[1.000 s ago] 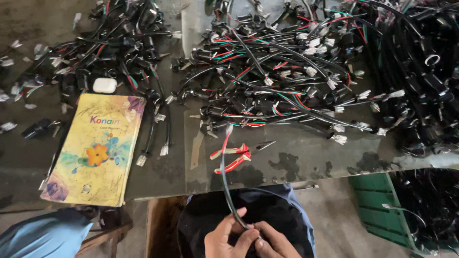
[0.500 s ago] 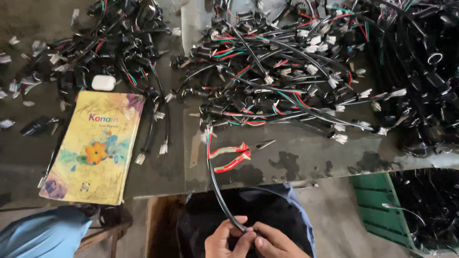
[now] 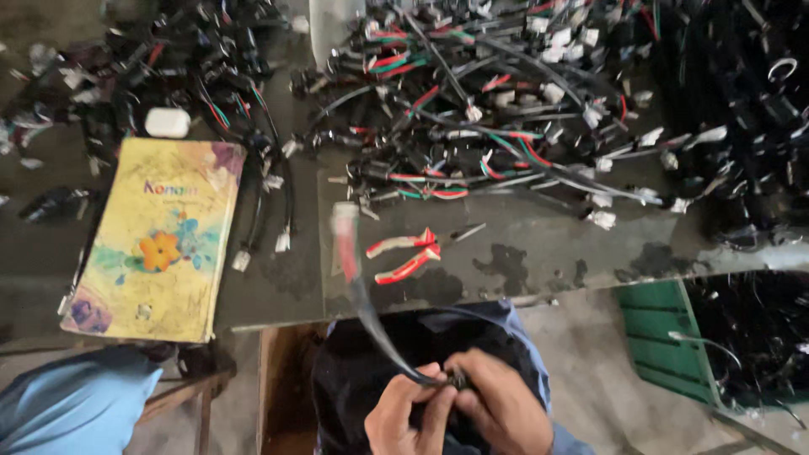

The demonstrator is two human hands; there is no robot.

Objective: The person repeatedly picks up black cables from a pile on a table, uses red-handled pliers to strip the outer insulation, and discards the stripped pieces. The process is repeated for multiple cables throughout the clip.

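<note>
**Wire lead pinched in both hands, over the lap**

Left to right:
- Yellow notebook (image 3: 156,244) at 9 o'clock on the bench (image 3: 539,253), small white case (image 3: 167,123) just above it. Blue sleeve (image 3: 76,404) of someone else at 7 o'clock, not involved.
- Black wire lead (image 3: 371,324) runs from the hands up toward 11 o'clock; its red/white end (image 3: 344,236) is blurred and lifted just over the bench edge.
- Left hand (image 3: 406,417) at 6 o'clock: fingers pressed together, pinching the lead's near end.
- Right hand (image 3: 499,409) just beside it, touching: fingertips closed on the same end, on what looks like a small dark fitting. Too small to tell which.
- Red-handled pliers (image 3: 413,253) lie apart on the bench, untouched. Harness pile (image 3: 522,109) spreads 12 to 3 o'clock.

Step, as I read it: working the near end of one lead by hand. Next move calls for a steady pinch on the left and fine fingertip work on the right; pliers are within reach if needed.

Versus 0.5 s ago: the lead's far end has swung left and off the pliers; both pinches unchanged.
</note>
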